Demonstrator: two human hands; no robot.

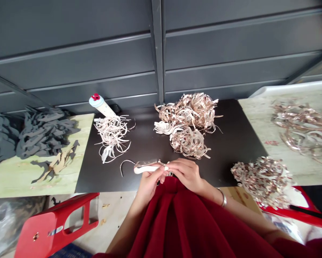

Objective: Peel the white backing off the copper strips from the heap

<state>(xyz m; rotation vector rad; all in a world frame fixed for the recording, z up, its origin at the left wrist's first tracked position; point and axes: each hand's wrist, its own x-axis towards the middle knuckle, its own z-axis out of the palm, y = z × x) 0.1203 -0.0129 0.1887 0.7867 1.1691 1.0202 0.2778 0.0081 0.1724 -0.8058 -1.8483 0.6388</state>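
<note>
- We have the left hand (149, 183) and right hand (184, 174) together at the near edge of the counter (227, 161), just above a red sleeve (177, 222).
- Both sets of fingers are clenched, pinching one white and copper strip (148, 167). It sits between the hands, held up off the counter, likely so both can work on it.
- A thin curved strand (124, 166) lies just left of the strip. We cannot tell whether they join.
- A silver bangle (222, 197) sits on the right wrist.
- Far left on the counter, we have a white curl pile (111, 138), with a bottle (101, 105) with a red cap just behind it.
- Centre-far is a larger copper curl pile (187, 123), near the hands. Sorting by colour probably keeps each type easy to reach.
- To the right, a copper tangle (303, 130) lies on a pale board (257, 118), and a glittery heap (263, 181) sits at the board's near edge.
- To the left, grey cutouts (42, 132) lie on a green board (15, 182), off the counter and apart from the metallic material.
- A red stool (56, 225) stands near left, below the counter.
</note>
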